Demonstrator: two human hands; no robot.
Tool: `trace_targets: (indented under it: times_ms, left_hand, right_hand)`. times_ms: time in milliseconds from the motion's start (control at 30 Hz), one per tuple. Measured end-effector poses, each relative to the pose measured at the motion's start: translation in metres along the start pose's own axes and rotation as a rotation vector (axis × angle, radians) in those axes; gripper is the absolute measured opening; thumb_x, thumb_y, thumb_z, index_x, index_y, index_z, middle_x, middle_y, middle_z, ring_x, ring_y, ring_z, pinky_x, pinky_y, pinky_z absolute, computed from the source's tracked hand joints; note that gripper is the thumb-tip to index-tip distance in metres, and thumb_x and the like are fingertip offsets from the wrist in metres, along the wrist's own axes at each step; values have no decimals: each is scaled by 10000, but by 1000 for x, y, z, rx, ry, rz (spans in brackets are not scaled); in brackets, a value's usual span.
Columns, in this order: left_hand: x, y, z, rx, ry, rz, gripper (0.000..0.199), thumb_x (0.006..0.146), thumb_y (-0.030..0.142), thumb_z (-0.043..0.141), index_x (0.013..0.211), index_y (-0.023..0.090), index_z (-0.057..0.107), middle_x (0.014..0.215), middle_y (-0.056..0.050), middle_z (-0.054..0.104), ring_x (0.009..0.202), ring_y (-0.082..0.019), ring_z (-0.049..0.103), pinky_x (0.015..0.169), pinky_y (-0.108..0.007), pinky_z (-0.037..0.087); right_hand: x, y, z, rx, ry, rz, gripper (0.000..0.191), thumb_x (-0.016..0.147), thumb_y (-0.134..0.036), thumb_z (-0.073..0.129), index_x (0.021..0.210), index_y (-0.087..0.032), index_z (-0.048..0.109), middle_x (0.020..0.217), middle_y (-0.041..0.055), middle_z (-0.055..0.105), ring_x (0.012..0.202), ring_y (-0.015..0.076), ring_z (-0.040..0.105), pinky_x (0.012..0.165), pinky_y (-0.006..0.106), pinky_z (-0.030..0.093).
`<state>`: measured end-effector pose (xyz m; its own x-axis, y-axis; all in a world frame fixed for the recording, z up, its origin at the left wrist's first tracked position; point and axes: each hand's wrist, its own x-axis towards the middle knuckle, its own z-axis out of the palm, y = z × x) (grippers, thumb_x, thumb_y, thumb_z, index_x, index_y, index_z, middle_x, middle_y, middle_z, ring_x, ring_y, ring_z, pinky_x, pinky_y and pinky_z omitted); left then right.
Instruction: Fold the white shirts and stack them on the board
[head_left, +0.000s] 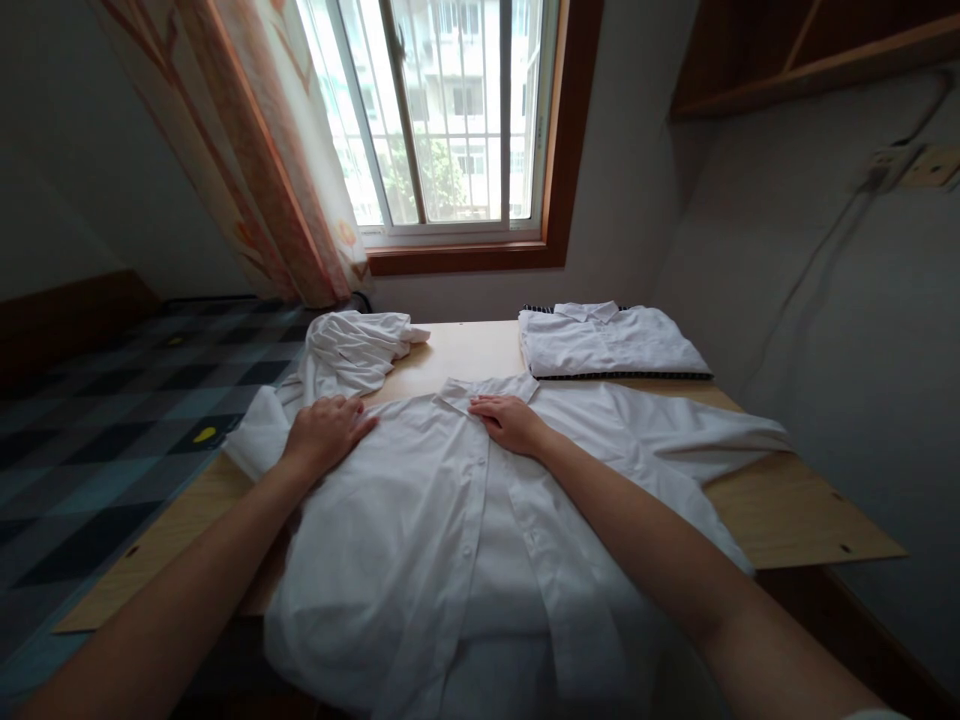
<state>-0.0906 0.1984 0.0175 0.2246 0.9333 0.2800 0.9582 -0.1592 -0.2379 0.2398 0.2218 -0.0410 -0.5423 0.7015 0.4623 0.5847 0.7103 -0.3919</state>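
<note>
A white button-up shirt [420,500] lies front side up, its collar [517,384] towards the window and its lower part hanging over the near edge. The front is unfastened lower down, with the two button edges apart. My left hand [324,432] rests on the shoulder at the left, fingers laid on the cloth and thumb apart. At the base of the collar, my right hand [511,424] has its fingers closed on the front edge; its thumb is hidden. One sleeve [720,432] stretches out to the right.
The shirt lies on a wooden board [810,510]. A crumpled white garment [352,350] sits at the back left, and folded white shirts [615,345] are stacked at the back right. A checked bed cover [112,450] is at left; a curtain [277,180] hangs beside the window.
</note>
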Motion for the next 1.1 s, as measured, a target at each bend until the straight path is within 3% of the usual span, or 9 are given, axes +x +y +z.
trace_targets:
  times_ms: [100, 233, 500, 600, 700, 800, 933, 1000, 1100]
  left_hand:
    - [-2, -4, -3, 27, -34, -3, 501, 983, 520, 286, 1009, 183, 656, 1002, -147, 717, 924, -311, 676, 739, -369, 468]
    - [1, -12, -7, -10, -46, -58, 511, 997, 485, 231, 1117, 209, 645, 1063, -131, 734, 861, -303, 698, 665, -350, 457]
    - [24, -32, 4, -56, -114, 6, 536, 952, 509, 287, 1159, 210, 680, 1175, -147, 724, 943, -338, 700, 758, -393, 490]
    - [24, -42, 9, -9, -165, 33, 540, 961, 481, 260, 1122, 190, 685, 1102, -171, 735, 914, -339, 700, 752, -408, 490]
    - [21, -40, 0, 51, -136, 92, 487, 961, 416, 279, 995, 168, 697, 1001, -191, 724, 891, -342, 683, 745, -429, 490]
    - [21, -10, -26, 58, 33, 121, 418, 954, 349, 322, 898, 168, 695, 1015, -190, 690, 1011, -351, 637, 805, -445, 490]
    - [25, 65, -55, -149, 108, 105, 355, 955, 314, 368, 936, 187, 699, 1024, -126, 701, 1012, -282, 638, 869, -388, 499]
    - [23, 99, -55, -319, 53, 146, 346, 958, 320, 385, 917, 195, 705, 954, -98, 712, 926, -243, 658, 865, -356, 511]
    - [10, 130, -35, -484, -37, 258, 321, 933, 246, 404, 969, 189, 718, 1005, -106, 721, 988, -231, 659, 933, -345, 510]
  right_hand:
    - [0, 0, 0, 1, -3, 2, 388, 879, -101, 535, 1202, -208, 722, 1315, 63, 672, 1282, 199, 592, 1110, 365, 441]
    - [0, -2, -1, -11, -15, 9, 390, 885, -102, 529, 1207, -214, 718, 1327, 59, 666, 1294, 195, 581, 1111, 363, 438]
    - [0, -2, -3, -17, -28, 2, 383, 895, -118, 529, 1219, -210, 711, 1334, 62, 663, 1298, 197, 577, 1117, 362, 431]
    - [0, -2, -3, -16, -32, -7, 381, 892, -121, 531, 1222, -188, 709, 1336, 81, 660, 1297, 207, 578, 1119, 367, 427]
    - [1, -2, -2, -21, -25, -5, 382, 893, -120, 526, 1224, -184, 708, 1331, 80, 664, 1302, 204, 574, 1120, 366, 424]
    - [1, -3, -2, -28, -21, 8, 386, 895, -119, 523, 1223, -208, 708, 1332, 59, 666, 1299, 195, 575, 1115, 364, 429]
    - [0, -3, -2, -33, -23, 6, 390, 894, -116, 524, 1223, -215, 708, 1336, 55, 662, 1301, 195, 574, 1116, 365, 431]
    - [0, -3, -1, -34, -17, 0, 382, 902, -125, 521, 1227, -201, 707, 1341, 67, 657, 1304, 200, 571, 1118, 368, 428]
    - [0, -2, 0, -35, -10, 6, 368, 913, -137, 522, 1222, -206, 710, 1336, 68, 660, 1301, 199, 574, 1119, 370, 428]
